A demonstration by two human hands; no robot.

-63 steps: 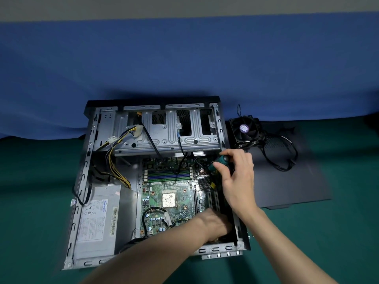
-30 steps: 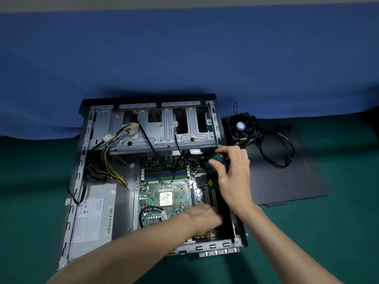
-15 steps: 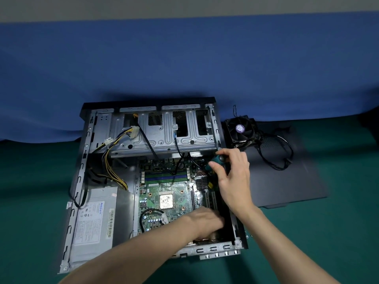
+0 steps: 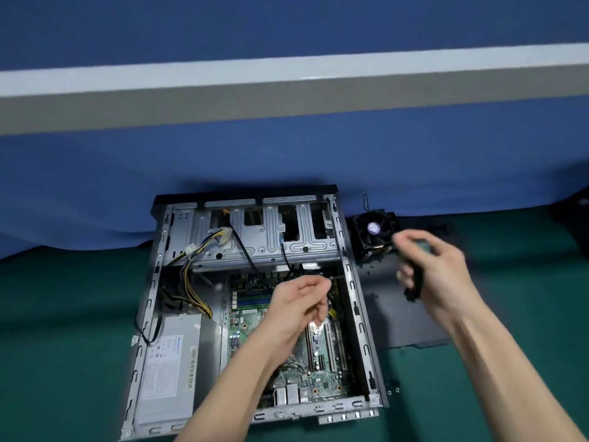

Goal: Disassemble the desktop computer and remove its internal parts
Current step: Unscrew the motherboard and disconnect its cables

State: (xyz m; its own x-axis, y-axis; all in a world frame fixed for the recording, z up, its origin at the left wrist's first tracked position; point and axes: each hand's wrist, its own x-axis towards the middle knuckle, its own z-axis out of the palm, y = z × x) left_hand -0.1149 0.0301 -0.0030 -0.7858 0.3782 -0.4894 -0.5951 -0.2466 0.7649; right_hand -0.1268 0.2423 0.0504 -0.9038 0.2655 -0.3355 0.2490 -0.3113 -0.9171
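Right hand (image 4: pixel 436 275) grips a blurred dark tool (image 4: pixel 415 282).

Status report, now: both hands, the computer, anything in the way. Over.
Left grip above motherboard, fingertips pinched, contents unclear. Right grip holds dark tool, outside case. Power supply, cables inside. Nothing blocking seen.

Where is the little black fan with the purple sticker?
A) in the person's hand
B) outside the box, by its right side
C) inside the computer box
B: the fan lies outside the computer box, just beyond its far right corner, not among the parts inside.
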